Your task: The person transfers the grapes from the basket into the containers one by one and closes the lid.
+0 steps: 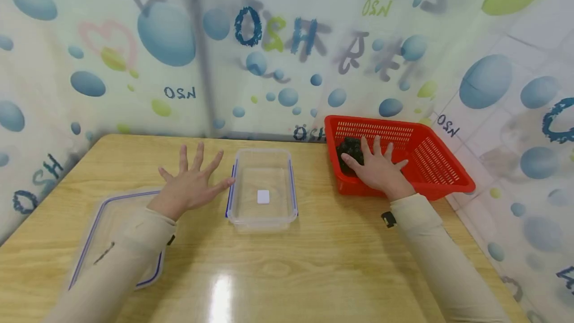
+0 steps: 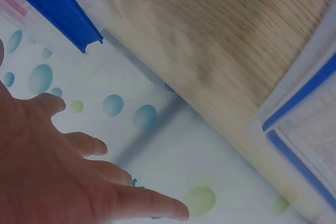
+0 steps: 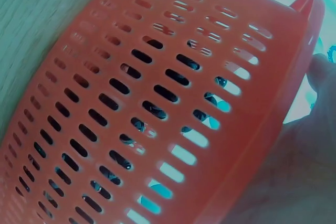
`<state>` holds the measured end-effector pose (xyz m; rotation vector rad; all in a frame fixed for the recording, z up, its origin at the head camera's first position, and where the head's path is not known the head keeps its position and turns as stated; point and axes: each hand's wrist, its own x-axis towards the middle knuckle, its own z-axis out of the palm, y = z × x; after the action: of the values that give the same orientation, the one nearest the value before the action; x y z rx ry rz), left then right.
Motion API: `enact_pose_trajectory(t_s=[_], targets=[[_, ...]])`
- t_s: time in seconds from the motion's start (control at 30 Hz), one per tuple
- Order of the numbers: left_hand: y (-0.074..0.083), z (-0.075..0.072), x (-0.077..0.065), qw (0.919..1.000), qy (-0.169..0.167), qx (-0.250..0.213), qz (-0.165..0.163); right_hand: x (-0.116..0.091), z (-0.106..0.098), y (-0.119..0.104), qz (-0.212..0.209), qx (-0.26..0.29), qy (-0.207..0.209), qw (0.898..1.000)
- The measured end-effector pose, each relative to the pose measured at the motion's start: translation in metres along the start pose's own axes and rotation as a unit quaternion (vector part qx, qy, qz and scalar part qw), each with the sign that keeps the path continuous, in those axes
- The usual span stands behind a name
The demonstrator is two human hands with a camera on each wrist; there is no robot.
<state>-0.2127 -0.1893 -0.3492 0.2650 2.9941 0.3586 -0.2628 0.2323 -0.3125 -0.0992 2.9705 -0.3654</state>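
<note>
My left hand (image 1: 190, 188) is spread wide between a clear lid and a clear plastic box, holding nothing. The lid (image 1: 118, 223), edged with a blue seal, lies partly hidden under my left forearm. Blue clips run along the sides of the box (image 1: 262, 208), and a small white square (image 1: 263, 197) shows in its middle. Over the near side of a red slotted basket (image 1: 444, 163), my right hand (image 1: 378, 168) has its fingers spread and grips nothing. A dark, shiny bundle (image 1: 350, 146) sits in the basket's left end, partly covered by that hand; its kind is unclear.
The wooden table (image 1: 287, 273) carries all of these things. Behind it hangs a patterned curtain (image 1: 287, 71) with blue and green dots, and another patterned sheet (image 1: 524, 203) borders the right side. The basket stands close to the table's back right edge.
</note>
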Motion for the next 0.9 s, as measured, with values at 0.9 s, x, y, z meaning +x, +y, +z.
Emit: enact_pose_trajectory(t_s=[0.9], targets=[[-0.008, 0.017, 0.012, 0.9599, -0.019, -0.258, 0.108, 0.012, -0.003, -0.007, -0.079, 0.063, 0.075, 0.992]])
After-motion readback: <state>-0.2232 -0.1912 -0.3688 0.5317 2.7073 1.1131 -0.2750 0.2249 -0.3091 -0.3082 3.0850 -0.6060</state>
